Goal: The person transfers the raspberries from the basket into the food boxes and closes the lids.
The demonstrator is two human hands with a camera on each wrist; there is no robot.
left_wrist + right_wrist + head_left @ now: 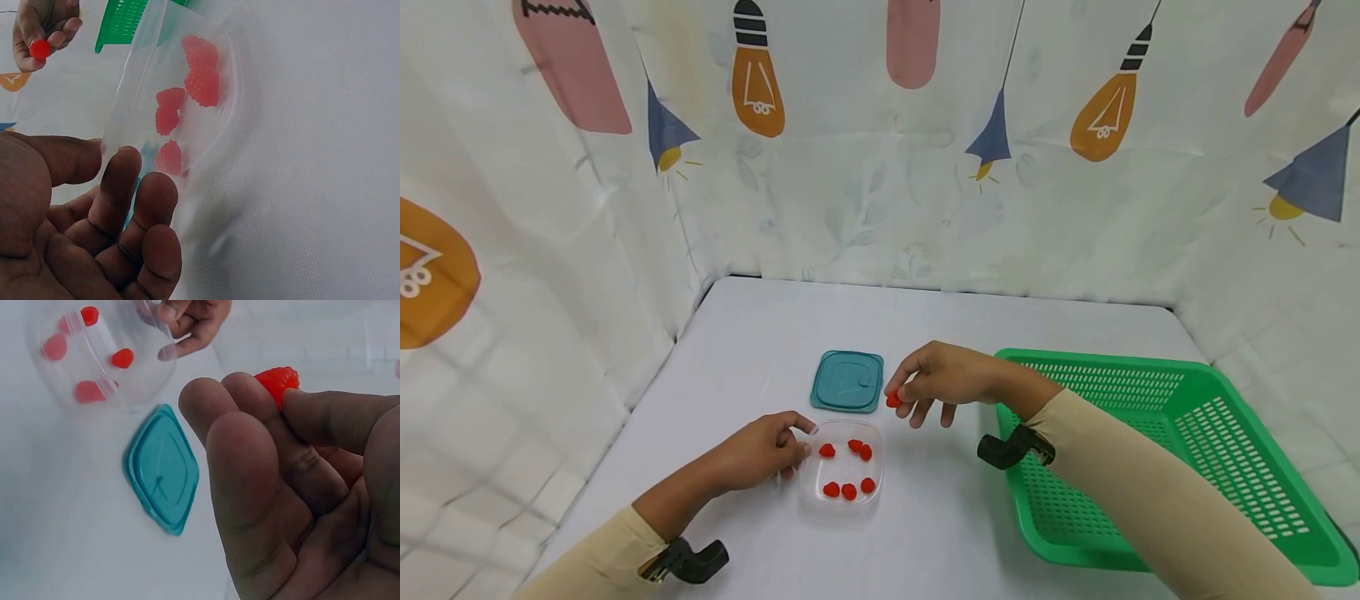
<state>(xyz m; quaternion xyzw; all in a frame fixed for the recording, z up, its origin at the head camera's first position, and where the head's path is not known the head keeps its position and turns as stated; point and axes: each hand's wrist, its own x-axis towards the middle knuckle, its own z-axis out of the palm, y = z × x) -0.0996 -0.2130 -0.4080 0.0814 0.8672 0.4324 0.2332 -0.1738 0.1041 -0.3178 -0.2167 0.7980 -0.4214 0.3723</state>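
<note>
A clear plastic container (842, 468) stands on the table with several red raspberries (848, 492) lying apart in it; they look like toy ones. My left hand (767, 451) pinches its left rim between thumb and finger, and the raspberries show through the wall in the left wrist view. To the right of the container and above the table, my right hand (943, 379) holds one raspberry (279, 382) between thumb and fingertips, its other fingers loosely bent. Behind the container lies its square teal lid (847, 381), flat on the table.
A large green slotted basket (1026, 533) stands on the right of the white-covered table (760, 333), partly hidden under my right forearm. Printed curtains (865, 208) hang around the back and sides.
</note>
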